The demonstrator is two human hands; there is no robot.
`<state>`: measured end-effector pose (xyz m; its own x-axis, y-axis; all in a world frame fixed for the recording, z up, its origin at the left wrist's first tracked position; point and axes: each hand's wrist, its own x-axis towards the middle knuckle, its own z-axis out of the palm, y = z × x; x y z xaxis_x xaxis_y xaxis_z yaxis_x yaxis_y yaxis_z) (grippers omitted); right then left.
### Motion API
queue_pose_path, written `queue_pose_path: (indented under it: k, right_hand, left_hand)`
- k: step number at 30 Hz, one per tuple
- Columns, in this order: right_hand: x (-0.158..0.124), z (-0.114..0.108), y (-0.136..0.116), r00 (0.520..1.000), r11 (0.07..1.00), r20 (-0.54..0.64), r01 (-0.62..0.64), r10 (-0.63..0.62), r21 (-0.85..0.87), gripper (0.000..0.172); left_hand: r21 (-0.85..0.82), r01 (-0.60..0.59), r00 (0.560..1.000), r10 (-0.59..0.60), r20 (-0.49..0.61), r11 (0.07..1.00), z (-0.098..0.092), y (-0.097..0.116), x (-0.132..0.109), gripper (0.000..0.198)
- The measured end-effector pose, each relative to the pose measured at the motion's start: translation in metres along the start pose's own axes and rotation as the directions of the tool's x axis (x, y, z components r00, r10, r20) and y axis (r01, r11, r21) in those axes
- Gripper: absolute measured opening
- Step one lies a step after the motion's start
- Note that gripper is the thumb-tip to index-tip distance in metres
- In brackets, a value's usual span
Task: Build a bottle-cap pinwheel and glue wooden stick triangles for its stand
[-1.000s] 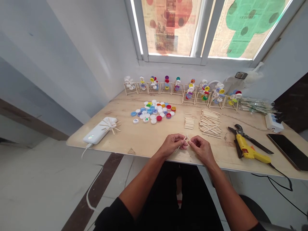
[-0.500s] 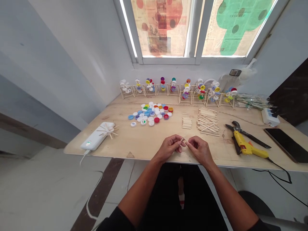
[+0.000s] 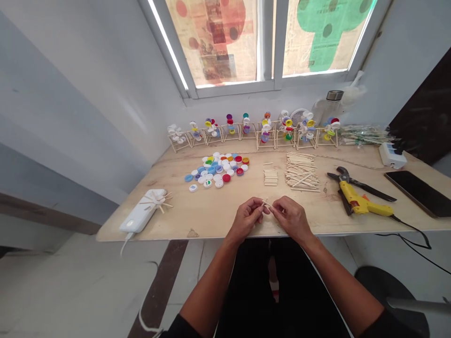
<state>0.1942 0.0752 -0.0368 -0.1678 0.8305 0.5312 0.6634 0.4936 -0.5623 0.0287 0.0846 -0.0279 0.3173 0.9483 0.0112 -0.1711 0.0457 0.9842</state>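
Note:
Over the table's front edge, my left hand [image 3: 247, 218] pinches a thin wooden stick between thumb and fingers. My right hand [image 3: 291, 218] is closed on another thin stick [image 3: 268, 204], whose end meets the left one between the two hands; whether they are glued cannot be seen. Just beyond the fingers lies a small stack of short sticks [image 3: 270, 178], with one single short stick [image 3: 268, 164] behind it. A bigger pile of longer sticks [image 3: 301, 172] is to its right. Left of these, bottle caps [image 3: 218, 169] in several colours are heaped.
Stick frames with bottle-cap wheels [image 3: 266, 134] line the back of the table [image 3: 197, 211]. At right are a yellow glue gun [image 3: 362, 205], black-handled cutters [image 3: 369, 187], a phone [image 3: 419, 192] and a white plug adapter [image 3: 392, 156]. A spoked stick piece [image 3: 157, 201] rests on a white power strip [image 3: 141, 220].
The sticks between my fingertips have shifted from a peaked angle to a flatter, crossing position. Both hands stay at the same spot; the camera view has tilted and shifted slightly.

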Motion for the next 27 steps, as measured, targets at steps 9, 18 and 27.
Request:
queue_pose_path:
  k: [9,18,27]
  right_hand:
    - [-0.0024,0.0003,0.0,0.998,0.997,-0.006,0.065,-0.066,-0.046,0.018]
    - [-0.0005,-0.0007,-0.0031,0.995,0.996,0.052,0.087,-0.085,-0.029,0.02]
    - [-0.0004,0.0053,-0.0042,0.999,0.999,0.031,0.034,-0.036,0.034,0.016]
  left_hand:
    - [0.048,-0.011,1.0,0.012,-0.012,0.999,0.0052,-0.0015,-0.002,0.029]
    - [0.057,-0.025,0.999,0.027,-0.025,0.998,0.0025,-0.0063,-0.002,0.03]
    - [0.039,-0.073,0.997,0.074,-0.032,0.997,0.0014,-0.0079,-0.0032,0.026]
